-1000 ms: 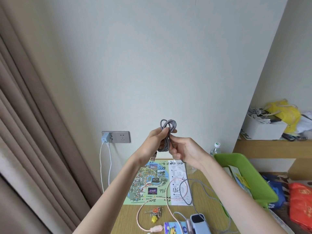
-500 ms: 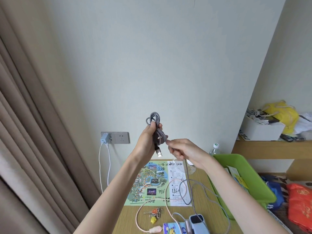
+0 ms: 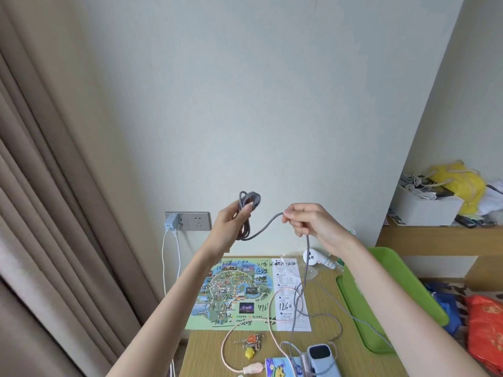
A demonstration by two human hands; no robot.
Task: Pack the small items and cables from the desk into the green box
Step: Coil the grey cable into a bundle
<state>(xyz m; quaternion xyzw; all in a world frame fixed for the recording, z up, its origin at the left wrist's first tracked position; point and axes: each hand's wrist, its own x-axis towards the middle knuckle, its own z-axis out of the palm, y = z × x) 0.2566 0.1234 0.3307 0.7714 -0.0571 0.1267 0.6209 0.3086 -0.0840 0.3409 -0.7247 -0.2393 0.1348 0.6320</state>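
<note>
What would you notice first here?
Two arms raised mid-picture: the left hand grips a coiled grey braided cable, and the right hand pinches its loose length, which hangs to the wooden desk. Below lie a colourful paper map and, to the right, a green plastic box.

Beige curtain (image 3: 54, 186) hangs in vertical folds down the whole left side. Pale wall (image 3: 245, 91) fills the middle, with a thin crack (image 3: 315, 2) at the top edge. Grey socket panel (image 3: 187, 221) sits low on the wall; a blue charger (image 3: 170, 223) is plugged into its left end and a white cable (image 3: 178, 254) drops from it along the wall. Wooden shelf (image 3: 435, 238) on the right carries a white box (image 3: 424, 209) with white cords (image 3: 413, 183) heaped on top, a yellow bag (image 3: 462, 183) touching it behind. Below the shelf, a blue bag (image 3: 449, 306) lies just beside a red bag (image 3: 485, 322).
</note>
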